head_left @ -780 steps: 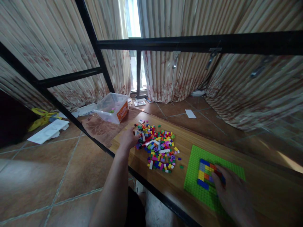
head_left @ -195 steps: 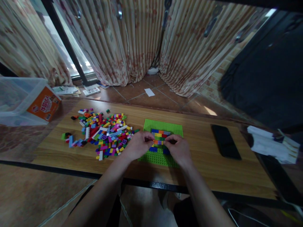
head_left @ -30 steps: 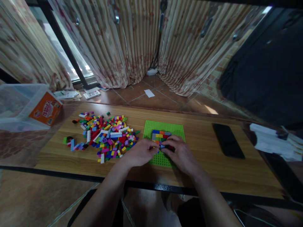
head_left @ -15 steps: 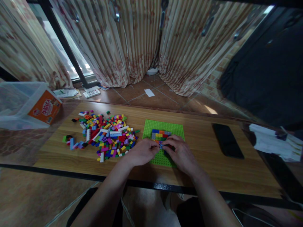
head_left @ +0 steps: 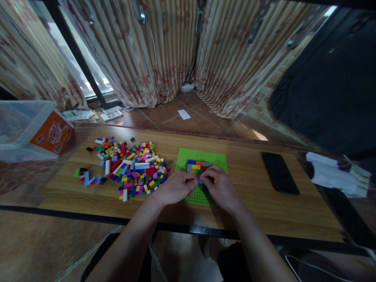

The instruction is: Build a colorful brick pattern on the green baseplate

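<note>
A green studded baseplate [head_left: 205,154] lies on the wooden table in front of me. On it sits a block of coloured toy bricks [head_left: 198,165], with blue, orange, grey, yellow, red and green ones showing. My left hand [head_left: 178,185] reaches in from the left, its thumb and forefinger pinched at the near edge of the block. From the right, my right hand [head_left: 219,184] pinches at the same spot, fingertips close to the left ones. A small bluish-purple brick [head_left: 199,179] shows between the fingertips; which hand grips it is hard to see.
A heap of loose toy bricks [head_left: 138,166] spreads over the table's left side. A black phone [head_left: 280,173] lies to the right, with white papers [head_left: 335,172] beyond it. A clear plastic bin [head_left: 23,129] with an orange label stands at the far left. Curtains [head_left: 164,55] hang behind.
Both hands stay at the near edge of the brick block, fingertips shifting only slightly. The whole view has moved a little.
</note>
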The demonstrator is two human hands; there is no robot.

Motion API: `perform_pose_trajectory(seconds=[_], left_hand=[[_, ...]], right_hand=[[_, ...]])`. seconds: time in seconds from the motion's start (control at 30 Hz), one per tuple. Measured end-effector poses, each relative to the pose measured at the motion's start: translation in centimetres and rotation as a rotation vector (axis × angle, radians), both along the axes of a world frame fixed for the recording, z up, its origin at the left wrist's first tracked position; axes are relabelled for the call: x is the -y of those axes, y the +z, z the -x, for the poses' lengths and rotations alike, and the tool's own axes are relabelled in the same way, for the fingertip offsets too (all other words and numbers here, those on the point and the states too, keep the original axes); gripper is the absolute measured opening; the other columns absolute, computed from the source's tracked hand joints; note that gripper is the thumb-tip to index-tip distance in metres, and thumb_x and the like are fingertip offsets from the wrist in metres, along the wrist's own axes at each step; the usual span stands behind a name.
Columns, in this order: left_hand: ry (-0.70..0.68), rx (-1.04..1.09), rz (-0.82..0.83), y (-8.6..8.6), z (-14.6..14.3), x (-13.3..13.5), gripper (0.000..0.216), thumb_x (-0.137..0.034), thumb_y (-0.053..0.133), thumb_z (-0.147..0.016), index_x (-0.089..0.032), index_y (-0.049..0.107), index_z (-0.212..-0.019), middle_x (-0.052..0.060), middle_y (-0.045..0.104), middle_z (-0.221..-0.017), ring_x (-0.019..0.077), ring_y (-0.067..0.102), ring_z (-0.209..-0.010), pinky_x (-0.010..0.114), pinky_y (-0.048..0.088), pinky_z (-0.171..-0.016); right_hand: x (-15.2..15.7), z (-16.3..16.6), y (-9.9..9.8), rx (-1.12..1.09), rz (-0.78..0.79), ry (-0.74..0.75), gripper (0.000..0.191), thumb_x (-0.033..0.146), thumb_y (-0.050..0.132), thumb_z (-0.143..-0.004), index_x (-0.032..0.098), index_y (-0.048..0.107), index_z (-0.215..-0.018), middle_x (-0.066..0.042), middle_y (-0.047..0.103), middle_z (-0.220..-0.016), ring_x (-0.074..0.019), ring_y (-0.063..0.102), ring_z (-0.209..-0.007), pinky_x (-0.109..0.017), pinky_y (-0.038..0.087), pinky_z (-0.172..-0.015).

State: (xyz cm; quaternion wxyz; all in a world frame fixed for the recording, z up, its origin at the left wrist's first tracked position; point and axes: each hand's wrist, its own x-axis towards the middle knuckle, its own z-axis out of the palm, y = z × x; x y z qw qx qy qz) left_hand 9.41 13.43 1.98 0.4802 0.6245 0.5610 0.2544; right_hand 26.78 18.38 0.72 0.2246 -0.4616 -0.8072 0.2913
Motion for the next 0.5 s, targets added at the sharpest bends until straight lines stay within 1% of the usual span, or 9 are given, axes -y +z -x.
perform_pose_trajectory(seconds=[0.07,0.2,0.4,0.5], left_hand=[[-0.001,-0.002,0.002,-0.02,-0.09,0.01,0.041,-0.034,0.042,-0.09,-0.017,0.054,-0.054,-0.003,0.049,-0.051,0.0108,0.045,-0.052,0.024,0.032,-0.054],[0.011,-0.023,0.016,0.13,-0.33,0.01,0.041,-0.034,0.042,-0.09,-0.017,0.054,-0.054,-0.003,0.05,-0.051,0.011,0.045,-0.051,0.024,0.032,-0.053],[0.042,-0.041,-0.002,0.42,-0.38,0.04,0.041,-0.033,0.043,-0.089,-0.018,0.053,-0.053,-0.003,0.052,-0.051,0.0114,0.048,-0.051,0.024,0.033,-0.053],[0.114,-0.07,-0.027,0.29,-0.37,-0.02,0.038,-0.033,0.044,-0.089,-0.018,0.056,-0.056,-0.003,0.053,-0.052,0.0116,0.047,-0.05,0.024,0.032,-0.051]], right_hand=[[0.04,0.01,-0.15,0.004,-0.01,-0.038,0.011,0.016,0.064,-0.082,0.02,0.069,-0.072,-0.004,0.061,-0.086,-0.0201,0.057,-0.089,-0.036,0.043,-0.084],[0.04,0.0,-0.53,-0.007,0.012,-0.121,0.01,0.019,0.068,-0.076,0.02,0.066,-0.067,-0.003,0.06,-0.082,-0.0197,0.057,-0.083,-0.035,0.043,-0.08],[0.02,-0.18,-0.61,-0.055,0.045,-0.152,0.008,0.023,0.067,-0.075,0.02,0.065,-0.068,-0.002,0.059,-0.079,-0.0186,0.057,-0.079,-0.034,0.044,-0.076],[-0.09,-0.56,-0.5,-0.113,0.093,-0.153,0.01,0.029,0.065,-0.077,0.02,0.067,-0.072,-0.002,0.062,-0.08,-0.0182,0.059,-0.078,-0.034,0.045,-0.075]])
